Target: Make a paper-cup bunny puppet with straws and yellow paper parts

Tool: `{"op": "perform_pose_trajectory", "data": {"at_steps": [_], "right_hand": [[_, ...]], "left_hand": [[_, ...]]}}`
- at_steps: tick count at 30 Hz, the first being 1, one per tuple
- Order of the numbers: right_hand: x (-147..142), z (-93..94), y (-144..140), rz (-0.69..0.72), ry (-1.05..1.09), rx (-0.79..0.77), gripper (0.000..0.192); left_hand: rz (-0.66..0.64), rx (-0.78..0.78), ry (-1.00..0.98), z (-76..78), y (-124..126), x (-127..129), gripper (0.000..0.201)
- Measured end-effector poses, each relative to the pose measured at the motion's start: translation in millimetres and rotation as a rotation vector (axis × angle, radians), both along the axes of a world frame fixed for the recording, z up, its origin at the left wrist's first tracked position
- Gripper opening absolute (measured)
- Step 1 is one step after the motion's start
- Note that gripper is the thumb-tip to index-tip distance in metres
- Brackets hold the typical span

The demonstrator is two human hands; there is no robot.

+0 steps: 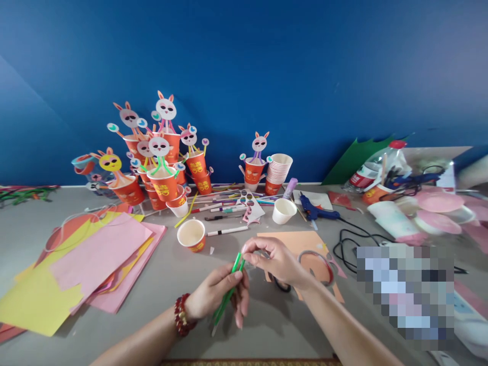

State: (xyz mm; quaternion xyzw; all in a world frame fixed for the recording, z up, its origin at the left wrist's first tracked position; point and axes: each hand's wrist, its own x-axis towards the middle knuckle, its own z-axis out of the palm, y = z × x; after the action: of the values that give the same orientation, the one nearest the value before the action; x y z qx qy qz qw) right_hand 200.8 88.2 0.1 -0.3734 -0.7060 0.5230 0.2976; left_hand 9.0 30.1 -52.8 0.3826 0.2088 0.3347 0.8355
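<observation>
Against the blue wall, over the cluttered grey desk, the left hand is closed round green straws while the right hand pinches their tips; a loose grip could spill them toward the open cup

Bare table lies open between paper sheets left and cable right.
</observation>
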Motion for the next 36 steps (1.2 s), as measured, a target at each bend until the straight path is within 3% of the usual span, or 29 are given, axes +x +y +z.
{"op": "perform_pose_trajectory", "data": {"at_steps": [26,36], "right_hand": [[-4.3,-1.2,-0.9,0.004,0.083,0.064,0.018],[-6.3,-3.7,-2.4,-0.06,0.096,0.019,0.031]], "left_hand": [[-0.016,0.015,-0.115,2.3,1.1,2.2,0.026],[-0.035,0.026,-0.128,-0.4,-0.5,3.4,0.027]]}}
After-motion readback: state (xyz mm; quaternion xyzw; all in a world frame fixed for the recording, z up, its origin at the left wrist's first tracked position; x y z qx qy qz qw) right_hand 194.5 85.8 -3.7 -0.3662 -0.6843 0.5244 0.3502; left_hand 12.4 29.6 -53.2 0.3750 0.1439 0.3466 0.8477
